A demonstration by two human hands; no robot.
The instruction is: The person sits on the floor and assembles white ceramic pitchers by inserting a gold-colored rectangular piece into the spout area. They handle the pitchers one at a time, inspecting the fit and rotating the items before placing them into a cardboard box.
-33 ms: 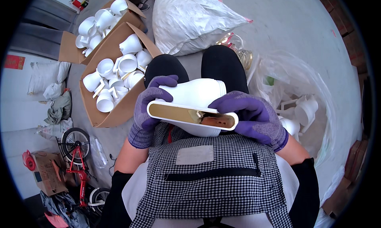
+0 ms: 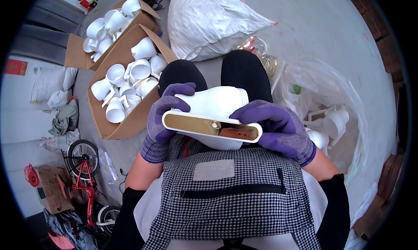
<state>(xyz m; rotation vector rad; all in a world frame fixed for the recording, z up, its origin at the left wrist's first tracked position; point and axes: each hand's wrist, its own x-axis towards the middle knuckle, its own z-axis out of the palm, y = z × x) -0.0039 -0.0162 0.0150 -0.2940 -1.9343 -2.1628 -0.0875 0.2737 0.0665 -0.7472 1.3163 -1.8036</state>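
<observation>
A white plastic jug body [image 2: 214, 102] lies on its side above my lap, its handle facing up. A shiny gold strip [image 2: 191, 123] runs along that handle inside a white rim. My left hand [image 2: 163, 116], in a purple and grey glove, grips the jug's left end. At the other end my right hand [image 2: 281, 127], gloved alike, is closed around the handle's end, fingers on the strip and thumb below. The underside of the jug is partly hidden by the handle and gloves.
To the left stand two open cardboard boxes [image 2: 102, 127] full of white jugs [image 2: 116, 110]. A big white sack [image 2: 204, 25] sits ahead. On the right, a clear plastic bag [image 2: 348, 91] holds more white jugs [image 2: 336, 120]. A red bicycle [image 2: 90, 193] is at the lower left.
</observation>
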